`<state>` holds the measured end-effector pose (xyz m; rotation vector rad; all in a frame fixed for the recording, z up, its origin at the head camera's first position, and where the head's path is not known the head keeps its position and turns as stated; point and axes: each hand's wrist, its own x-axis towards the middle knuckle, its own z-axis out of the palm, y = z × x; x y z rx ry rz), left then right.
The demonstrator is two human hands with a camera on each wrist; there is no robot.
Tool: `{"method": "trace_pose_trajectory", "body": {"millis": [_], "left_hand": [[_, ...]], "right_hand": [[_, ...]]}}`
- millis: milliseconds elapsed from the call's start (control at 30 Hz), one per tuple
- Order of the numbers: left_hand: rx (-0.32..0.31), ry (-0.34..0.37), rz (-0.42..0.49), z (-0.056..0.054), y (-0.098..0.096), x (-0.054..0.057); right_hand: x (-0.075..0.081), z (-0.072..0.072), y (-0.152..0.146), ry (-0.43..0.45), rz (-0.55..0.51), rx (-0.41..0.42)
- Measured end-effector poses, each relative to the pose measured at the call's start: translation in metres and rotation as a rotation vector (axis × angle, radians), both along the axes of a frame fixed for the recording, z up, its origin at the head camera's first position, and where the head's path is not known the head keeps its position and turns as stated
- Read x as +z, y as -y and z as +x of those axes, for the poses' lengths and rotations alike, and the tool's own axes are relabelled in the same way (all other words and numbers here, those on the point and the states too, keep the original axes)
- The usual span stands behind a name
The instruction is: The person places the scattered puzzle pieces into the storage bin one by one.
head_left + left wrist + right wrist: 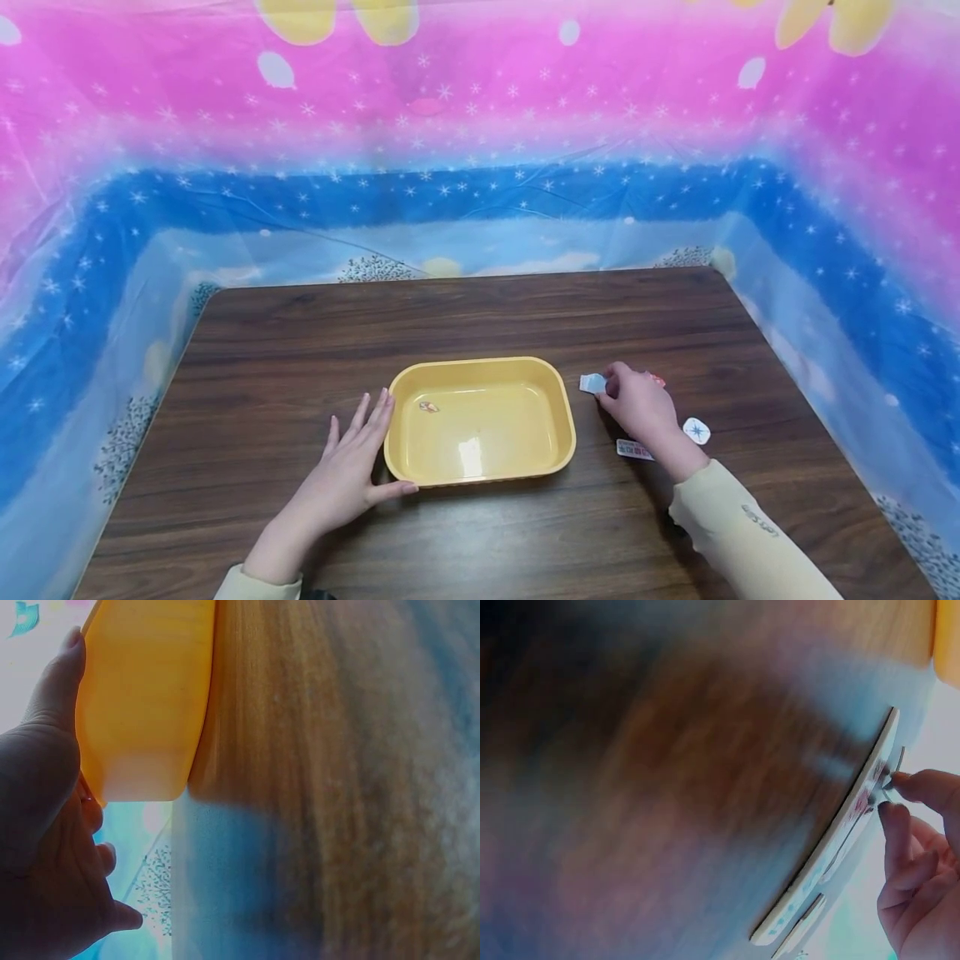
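Note:
A yellow rectangular tray (480, 481) stands on the table. My left hand (341, 471) rests against its left side, fingers fairly straight along the rim and thumb at the near corner; the left wrist view shows this hand (52, 802) beside the tray wall (146, 705). Right of the tray, my right hand (641, 407) pinches a small flat light-blue piece (592, 383) between thumb and fingertips. Close to that hand lie a white piece with red lettering (634, 450), a white piece with a blue star (696, 431) and a partly hidden red piece (657, 380).
One small orange-and-white piece (429, 407) lies inside the tray at its left. The dark wood-grain table (480, 321) ends at a patterned pink and blue cloth (465, 192) hung around its back and sides.

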<state>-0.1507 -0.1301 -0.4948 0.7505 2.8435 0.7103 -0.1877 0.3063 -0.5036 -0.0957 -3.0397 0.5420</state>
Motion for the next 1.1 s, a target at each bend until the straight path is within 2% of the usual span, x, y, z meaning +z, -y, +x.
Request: {"method": "trace_pose_trajectory", "body": {"millis": [100,233,400,533,600,733,833,1100], "left_hand": [[-0.001,-0.004,-0.001,0.0,-0.001,0.0],[-0.005,-0.015,0.006,0.0,-0.001,0.001],[-0.006,-0.025,0.007,0.001,-0.001,0.002],[-0.007,-0.027,0.007,0.002,-0.001,0.002],[-0.007,-0.027,0.009,0.002,-0.002,0.002],[-0.007,-0.026,0.011,0.001,-0.003,0.003],[-0.011,-0.026,0.011,0.001,-0.003,0.002],[-0.018,-0.047,0.014,0.003,-0.003,-0.001]], "right_hand": [[0.002,-0.001,0.001,-0.013,-0.013,0.004],[0.014,-0.005,0.002,-0.058,-0.123,-0.011],[0.043,-0.014,0.014,-0.095,-0.365,-0.029],[0.068,-0.016,0.039,-0.046,-0.525,-0.015],[0.077,-0.015,0.057,-0.024,-0.556,0.018],[0.084,-0.011,0.094,-0.011,-0.52,0.13],[0.083,-0.011,0.117,0.018,-0.44,0.203],[0.071,-0.021,0.16,0.196,-0.207,0.353]]}}
